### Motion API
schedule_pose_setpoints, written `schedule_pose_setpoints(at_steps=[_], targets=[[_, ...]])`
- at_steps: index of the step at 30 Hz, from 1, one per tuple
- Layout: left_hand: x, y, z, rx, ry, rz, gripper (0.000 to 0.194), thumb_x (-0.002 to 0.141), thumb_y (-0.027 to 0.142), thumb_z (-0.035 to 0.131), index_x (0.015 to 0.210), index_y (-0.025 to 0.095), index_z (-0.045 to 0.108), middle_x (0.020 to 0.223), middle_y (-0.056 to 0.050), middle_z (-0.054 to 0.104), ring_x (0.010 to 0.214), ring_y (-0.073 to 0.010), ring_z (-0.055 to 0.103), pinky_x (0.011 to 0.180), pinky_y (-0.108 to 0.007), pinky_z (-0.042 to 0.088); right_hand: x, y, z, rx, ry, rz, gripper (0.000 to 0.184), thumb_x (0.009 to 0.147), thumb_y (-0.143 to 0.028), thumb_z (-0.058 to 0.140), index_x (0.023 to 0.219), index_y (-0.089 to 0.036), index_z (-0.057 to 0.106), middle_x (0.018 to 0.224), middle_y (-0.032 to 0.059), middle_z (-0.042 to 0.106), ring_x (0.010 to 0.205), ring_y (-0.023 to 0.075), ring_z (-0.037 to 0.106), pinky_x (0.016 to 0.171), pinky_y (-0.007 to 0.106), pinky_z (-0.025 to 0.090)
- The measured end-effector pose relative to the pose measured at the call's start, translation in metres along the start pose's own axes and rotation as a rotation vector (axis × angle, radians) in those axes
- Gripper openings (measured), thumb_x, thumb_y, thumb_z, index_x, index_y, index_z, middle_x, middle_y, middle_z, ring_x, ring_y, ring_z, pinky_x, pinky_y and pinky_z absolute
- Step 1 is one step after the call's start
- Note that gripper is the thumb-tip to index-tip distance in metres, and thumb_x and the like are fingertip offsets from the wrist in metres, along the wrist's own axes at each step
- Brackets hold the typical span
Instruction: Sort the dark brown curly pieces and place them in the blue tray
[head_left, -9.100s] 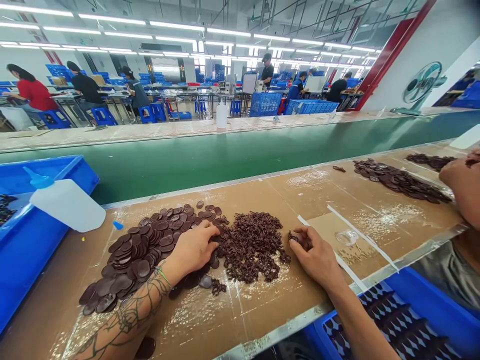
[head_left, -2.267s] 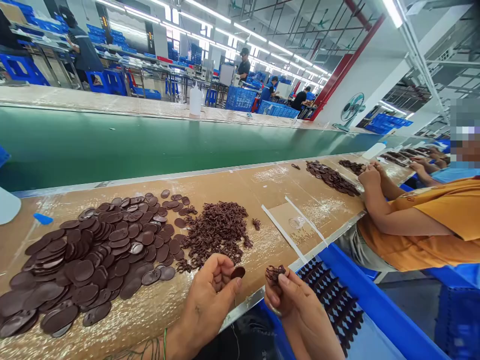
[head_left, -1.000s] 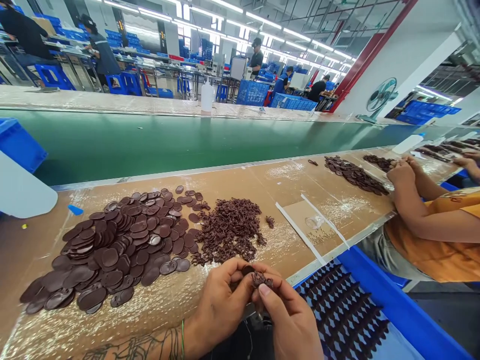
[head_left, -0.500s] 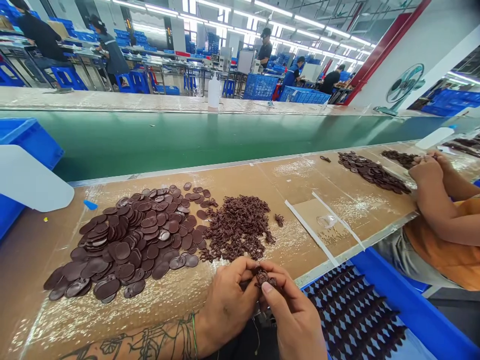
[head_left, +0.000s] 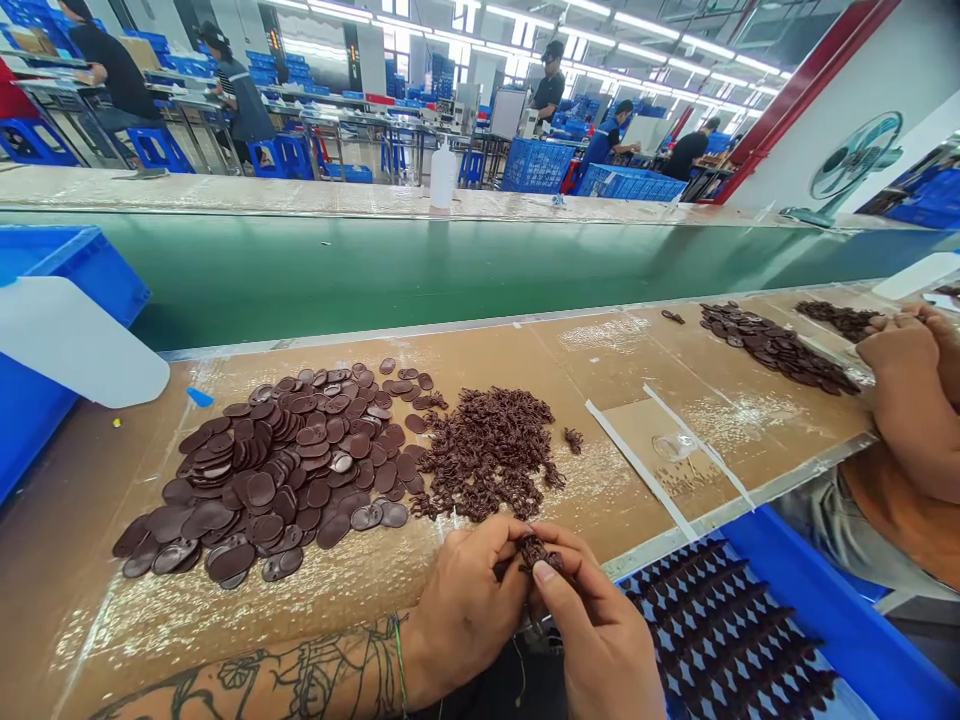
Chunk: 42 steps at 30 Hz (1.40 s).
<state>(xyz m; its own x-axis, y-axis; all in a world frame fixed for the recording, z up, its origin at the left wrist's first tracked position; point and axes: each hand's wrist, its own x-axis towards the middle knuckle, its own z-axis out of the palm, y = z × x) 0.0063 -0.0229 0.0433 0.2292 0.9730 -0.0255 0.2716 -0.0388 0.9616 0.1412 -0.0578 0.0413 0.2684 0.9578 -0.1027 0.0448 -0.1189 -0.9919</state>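
Note:
Between the fingertips of my left hand (head_left: 472, 610) and my right hand (head_left: 600, 620) is a small dark brown piece (head_left: 534, 552) with curled, leg-like shapes. Both hands pinch it just over the table's front edge, and fingers hide part of it. Behind them lies a pile of similar dark brown curly pieces (head_left: 491, 450), with one single curly piece (head_left: 573, 440) apart to its right. Farther left spreads a heap of flat, oval dark brown discs (head_left: 300, 470), some shiny.
A blue bin (head_left: 795, 600) at lower right holds rows of dark spiky pieces. Tape strips (head_left: 637, 465) frame a small clear dish (head_left: 673, 446). Another person's hands (head_left: 904, 340) work at far right. A white plastic piece (head_left: 82, 340) and blue crate (head_left: 112, 280) stand left; a green belt (head_left: 360, 270) runs behind.
The whole view has shifted, so the table and piles appear slightly farther right. My hands keep the same pinch on the curly piece, with only slight finger movement.

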Motion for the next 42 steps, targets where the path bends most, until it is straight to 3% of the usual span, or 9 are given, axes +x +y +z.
schedule_pose_setpoints(at_steps=[6, 16, 23, 27, 32, 42], targets=[[-0.003, 0.000, -0.001, 0.095, -0.026, 0.004, 0.020, 0.093, 0.023, 0.054, 0.103, 0.023, 0.072, 0.079, 0.000, 0.077, 0.068, -0.0162, 0.066, 0.061, -0.026, 0.043, 0.002, 0.003, 0.001, 0.026, 0.017, 0.035, 0.023, 0.081, -0.042, 0.075, 0.080, -0.020, 0.079, 0.122, 0.0123, 0.072, 0.108, 0.0295, 0.068, 0.081, 0.031, 0.060], [-0.006, 0.002, -0.002, 0.090, -0.073, 0.096, 0.028, 0.089, 0.025, 0.055, 0.115, 0.023, 0.067, 0.091, -0.002, 0.079, 0.078, -0.0209, 0.074, 0.070, -0.030, 0.053, 0.002, 0.011, -0.002, 0.116, 0.017, 0.070, 0.023, 0.081, -0.042, 0.077, 0.086, -0.019, 0.081, 0.124, 0.0114, 0.073, 0.116, 0.0299, 0.066, 0.102, 0.038, 0.054], [-0.005, 0.006, -0.006, 0.072, -0.140, 0.180, 0.032, 0.092, 0.025, 0.052, 0.122, 0.018, 0.063, 0.100, -0.007, 0.079, 0.086, -0.0225, 0.074, 0.078, -0.032, 0.055, 0.003, 0.009, -0.004, 0.170, 0.019, 0.130, 0.028, 0.080, -0.040, 0.078, 0.097, -0.018, 0.082, 0.122, 0.0120, 0.075, 0.117, 0.0315, 0.067, 0.097, 0.037, 0.056], [-0.006, 0.002, -0.005, 0.076, -0.149, 0.194, 0.029, 0.097, 0.027, 0.050, 0.123, 0.022, 0.063, 0.106, -0.005, 0.077, 0.091, -0.0216, 0.073, 0.080, -0.031, 0.054, 0.005, 0.010, -0.007, 0.232, 0.002, 0.174, 0.030, 0.078, -0.040, 0.080, 0.099, -0.019, 0.083, 0.126, 0.0122, 0.074, 0.122, 0.0325, 0.064, 0.098, 0.038, 0.055], [-0.008, -0.002, -0.003, 0.078, -0.156, 0.154, 0.027, 0.098, 0.029, 0.052, 0.123, 0.027, 0.063, 0.105, -0.002, 0.078, 0.091, -0.0206, 0.073, 0.081, -0.029, 0.054, 0.008, 0.012, -0.008, 0.314, -0.022, 0.230, 0.029, 0.076, -0.041, 0.083, 0.095, -0.020, 0.084, 0.127, 0.0117, 0.073, 0.119, 0.0314, 0.065, 0.097, 0.036, 0.055], [-0.009, -0.005, 0.001, 0.163, -0.146, 0.048, 0.028, 0.097, 0.039, 0.053, 0.120, 0.030, 0.066, 0.111, -0.003, 0.077, 0.100, -0.0247, 0.072, 0.090, -0.035, 0.056, 0.012, 0.016, -0.003, 0.264, 0.053, 0.153, 0.025, 0.072, -0.043, 0.080, 0.082, -0.020, 0.082, 0.112, 0.0118, 0.077, 0.111, 0.0317, 0.068, 0.093, 0.038, 0.056]])
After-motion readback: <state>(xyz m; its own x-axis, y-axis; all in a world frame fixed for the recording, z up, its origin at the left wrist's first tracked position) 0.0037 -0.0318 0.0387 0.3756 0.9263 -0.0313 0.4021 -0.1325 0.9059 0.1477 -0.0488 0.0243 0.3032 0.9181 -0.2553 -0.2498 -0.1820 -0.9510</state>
